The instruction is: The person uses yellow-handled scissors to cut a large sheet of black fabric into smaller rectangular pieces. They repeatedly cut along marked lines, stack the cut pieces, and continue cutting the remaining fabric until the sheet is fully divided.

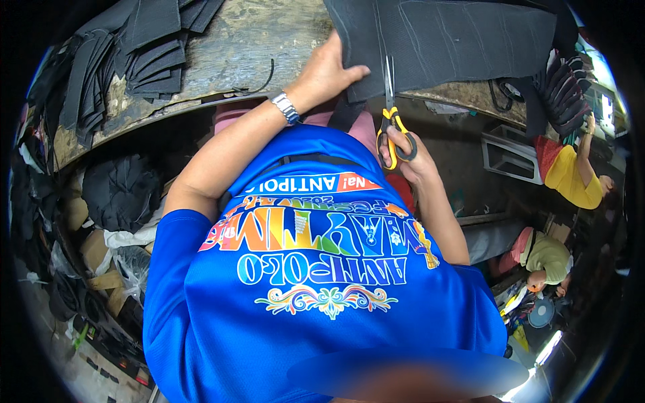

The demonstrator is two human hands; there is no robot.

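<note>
A black sheet of leather-like material (457,47) with pale curved lines drawn across it lies at the table's near edge. My left hand (329,70) grips its left edge, the thumb on top and the other fingers mostly hidden. Yellow-and-black scissors (389,111) are held in my right hand (413,158), fingers through the handle loops. Their blades point away from me, slightly parted, over the near part of the sheet beside a drawn line. Whether they are cutting into it I cannot tell.
Stacks of cut black pieces (151,60) lie on the worn wooden table (228,50) at the left. More dark pieces (564,91) hang at the far right. A black bundle (121,191) sits below left. Two other people (574,174) are at the right, near a white frame stool (510,158).
</note>
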